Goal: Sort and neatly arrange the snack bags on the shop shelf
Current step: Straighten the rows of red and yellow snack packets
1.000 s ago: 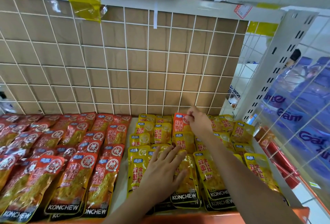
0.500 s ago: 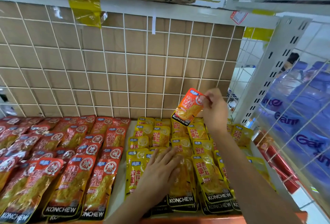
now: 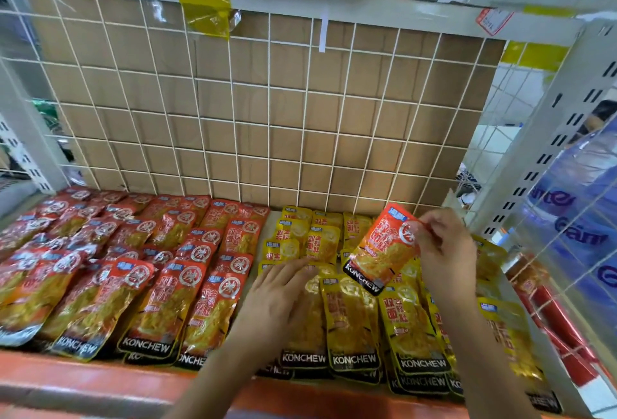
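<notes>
Brown cardboard (image 3: 253, 111) backs the shop shelf (image 3: 83, 382), with a white wire grid (image 3: 353, 51) over it and a strip of glossy yellow tape (image 3: 203, 4) stuck at its top edge. The shelf has an orange front lip and a white slotted metal upright (image 3: 547, 138) at its right end. Beyond the mesh on the far right are packs in blue printed film (image 3: 581, 211).

Flat, shiny foil snack pouches lie on the shelf in overlapping rows, each with a black band along the near edge. The red bags (image 3: 150, 285) fill the left half and the yellow bags (image 3: 354, 318) fill the right half. A narrow strip of bare shelf runs between the two groups.

One lone red bag (image 3: 384, 248) is up off the shelf, above the far rows of yellow bags. It hangs tilted, with its black band lowest and towards the left. The right grip (image 3: 447, 251) pinches it by the top right corner between thumb and fingertips. The pouch extends down and left from that pinch, and the rest of it hangs free of the hand. Its face is crinkled and catches the light.

The left grip (image 3: 277, 298) is spread, with the fingers straight and laid flat on the nearer yellow bags at the left edge of that group. It lies just left of and below the raised red bag, without touching it.
</notes>
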Tool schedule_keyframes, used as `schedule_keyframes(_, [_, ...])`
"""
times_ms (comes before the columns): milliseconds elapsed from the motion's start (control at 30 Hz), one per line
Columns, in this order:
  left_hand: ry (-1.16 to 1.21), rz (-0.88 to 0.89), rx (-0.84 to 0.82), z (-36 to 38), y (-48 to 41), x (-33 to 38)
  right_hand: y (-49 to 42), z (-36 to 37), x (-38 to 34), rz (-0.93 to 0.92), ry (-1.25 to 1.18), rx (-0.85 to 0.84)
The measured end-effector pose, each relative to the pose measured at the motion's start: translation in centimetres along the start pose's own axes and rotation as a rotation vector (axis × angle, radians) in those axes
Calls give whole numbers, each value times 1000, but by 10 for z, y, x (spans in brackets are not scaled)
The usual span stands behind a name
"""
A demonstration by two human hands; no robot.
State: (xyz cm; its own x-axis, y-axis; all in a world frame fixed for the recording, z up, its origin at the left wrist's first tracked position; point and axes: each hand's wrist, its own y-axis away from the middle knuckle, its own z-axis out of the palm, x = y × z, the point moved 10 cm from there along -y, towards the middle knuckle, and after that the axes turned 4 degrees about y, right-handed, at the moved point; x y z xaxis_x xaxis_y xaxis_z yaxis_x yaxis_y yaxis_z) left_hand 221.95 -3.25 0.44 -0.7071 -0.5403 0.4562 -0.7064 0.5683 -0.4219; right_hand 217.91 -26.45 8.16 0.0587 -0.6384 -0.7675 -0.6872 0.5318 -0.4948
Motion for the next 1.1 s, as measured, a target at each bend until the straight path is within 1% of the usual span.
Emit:
schedule_keyframes(133, [-58,-73,17,-27,22,-28,12,15,7,46,-54,-70])
schedule_keyframes(400, [-145,-208,71,-83,70,-87,33,65,-17,2,-51,-207])
schedule_keyframes(533, [-177,-222,103,-114,85,-110,42,103,-41,11,-152,-288])
schedule_keyframes(633, [-183,-224,121,-135,96,-128,53,136,-64,-1,-172,-354])
schedule_keyframes(833, [-132,-237,117,-167,110,-165,75,203,-116,-31,-220,-437])
schedule_keyframes(1033, [27,-204,116,-189,108,-185,106,264,-171,-81,-188,-535])
schedule_keyframes(1100, [121,-200,125,-197,107,-189,116,279,-185,-84,-192,-560])
